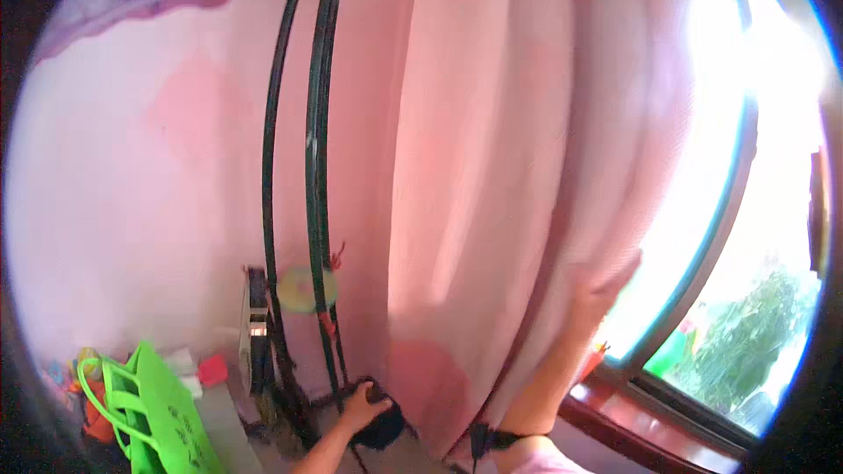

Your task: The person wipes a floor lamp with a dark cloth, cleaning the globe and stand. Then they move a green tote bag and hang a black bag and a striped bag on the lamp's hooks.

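A tall pale pink curtain point(465, 167) hangs in long folds before me. My right hand point(606, 281) reaches up to its right edge beside the window, fingers stretched out and blurred against the cloth. Whether they grip any of it is not clear. Low down near the curtain's foot, my left hand point(360, 408) is beside a black, soft-looking thing point(382, 426) whose kind I cannot make out. The thumb and fingers of that hand are bent but apart. Just left of the curtain stand dark upright poles point(318, 140), with a pale yellow-green disc point(307, 290) by them.
A bright green tote bag point(162, 412) stands at the lower left among small colourful items. Close to the poles is a narrow dark-and-white object point(256, 333). To the right, a dark-framed window point(702, 290) rises over a glossy reddish-brown sill point(650, 426), with plants point(755, 333) outside.
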{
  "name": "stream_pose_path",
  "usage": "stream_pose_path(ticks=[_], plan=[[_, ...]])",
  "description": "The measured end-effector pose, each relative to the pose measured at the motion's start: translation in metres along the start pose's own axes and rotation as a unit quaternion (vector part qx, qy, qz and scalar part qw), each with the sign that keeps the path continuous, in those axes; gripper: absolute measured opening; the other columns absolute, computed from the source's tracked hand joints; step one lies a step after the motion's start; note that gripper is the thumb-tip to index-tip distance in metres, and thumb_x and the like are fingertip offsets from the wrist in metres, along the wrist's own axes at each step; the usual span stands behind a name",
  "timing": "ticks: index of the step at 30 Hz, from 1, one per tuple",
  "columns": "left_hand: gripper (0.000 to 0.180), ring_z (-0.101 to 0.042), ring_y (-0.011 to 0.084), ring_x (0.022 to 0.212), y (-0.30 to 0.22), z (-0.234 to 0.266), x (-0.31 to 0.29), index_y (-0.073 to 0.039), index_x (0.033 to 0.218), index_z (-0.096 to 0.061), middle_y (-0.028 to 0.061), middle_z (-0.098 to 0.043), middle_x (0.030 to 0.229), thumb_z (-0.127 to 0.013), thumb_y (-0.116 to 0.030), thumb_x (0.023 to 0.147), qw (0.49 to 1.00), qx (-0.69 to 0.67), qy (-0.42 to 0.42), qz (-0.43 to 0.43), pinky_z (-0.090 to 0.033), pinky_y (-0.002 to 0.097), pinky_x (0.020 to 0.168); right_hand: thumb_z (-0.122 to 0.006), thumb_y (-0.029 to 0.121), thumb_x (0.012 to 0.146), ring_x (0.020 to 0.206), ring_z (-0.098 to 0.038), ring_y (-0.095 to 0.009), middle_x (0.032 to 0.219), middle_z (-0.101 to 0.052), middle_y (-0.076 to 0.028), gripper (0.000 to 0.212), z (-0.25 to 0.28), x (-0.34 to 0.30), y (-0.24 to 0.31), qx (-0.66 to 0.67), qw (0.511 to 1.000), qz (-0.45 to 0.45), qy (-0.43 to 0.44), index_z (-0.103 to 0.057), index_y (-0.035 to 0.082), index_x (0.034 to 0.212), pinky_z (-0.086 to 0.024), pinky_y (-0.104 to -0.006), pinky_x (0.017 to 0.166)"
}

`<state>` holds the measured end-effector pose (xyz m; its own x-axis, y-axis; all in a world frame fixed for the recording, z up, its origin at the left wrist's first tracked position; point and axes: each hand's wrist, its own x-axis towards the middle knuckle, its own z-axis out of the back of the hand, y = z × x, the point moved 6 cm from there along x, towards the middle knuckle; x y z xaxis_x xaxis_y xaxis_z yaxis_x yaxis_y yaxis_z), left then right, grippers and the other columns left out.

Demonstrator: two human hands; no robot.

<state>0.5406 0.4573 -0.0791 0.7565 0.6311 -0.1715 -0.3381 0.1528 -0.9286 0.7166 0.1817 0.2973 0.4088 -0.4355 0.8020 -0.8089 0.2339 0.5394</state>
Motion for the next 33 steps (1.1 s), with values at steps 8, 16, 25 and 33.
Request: stream_pose_path(ticks=[8, 16, 25, 33], plan=[[0.129, -0.032, 0.0349, 0.131, -0.176, 0.005, -0.022, -0.004, 0.145, 0.002, 0.0256, -0.033, 0.139, -0.085, -0.046, 0.058, 0.953, 0.036, -0.014, -0.299, -0.029, 0.0443, 0.106, -0.05, 0.003, 0.078, 0.07, -0.06, -0.02, 0.075, -0.06, -0.014, 0.026, -0.057, -0.068, 0.081, 0.211, 0.95, 0.03, 0.23, -0.054, -0.005, 0.102, -0.048, -0.0309, 0.062], [0.058, -0.047, 0.0323, 0.117, -0.194, 0.006, 0.016, -0.002, 0.13, -0.044, 0.0178, -0.052, 0.125, -0.06, -0.033, 0.084, 0.908, -0.024, -0.018, -0.418, -0.034, 0.0408, 0.1, -0.069, 0.013, 0.077, 0.077, -0.056, -0.016, 0.083, -0.059, -0.006, 0.025, -0.053, -0.087, 0.12, 0.364, 0.867, 0.005, 0.341, -0.059, -0.001, 0.095, -0.047, -0.0317, 0.07], [0.056, -0.043, 0.0252, 0.121, -0.121, 0.068, 0.022, -0.003, 0.135, -0.039, 0.0139, -0.042, 0.135, -0.059, -0.019, 0.085, 0.961, -0.121, 0.154, -0.196, -0.036, 0.0382, 0.101, -0.064, 0.035, 0.085, 0.115, -0.048, -0.025, 0.129, -0.045, -0.014, 0.075, -0.096, -0.14, 0.023, 0.526, 0.659, -0.362, 0.397, -0.025, 0.005, 0.141, -0.04, -0.0368, 0.097], [0.051, -0.048, 0.0247, 0.118, -0.191, 0.019, -0.055, -0.004, 0.132, -0.042, 0.0161, -0.05, 0.126, -0.06, -0.017, 0.086, 0.917, -0.143, 0.18, -0.327, -0.036, 0.0381, 0.101, -0.065, 0.018, 0.082, 0.103, -0.054, -0.024, 0.113, -0.056, -0.013, 0.054, -0.086, -0.147, 0.082, 0.289, 0.88, -0.12, 0.358, -0.042, 0.0, 0.127, -0.045, -0.0353, 0.088]])
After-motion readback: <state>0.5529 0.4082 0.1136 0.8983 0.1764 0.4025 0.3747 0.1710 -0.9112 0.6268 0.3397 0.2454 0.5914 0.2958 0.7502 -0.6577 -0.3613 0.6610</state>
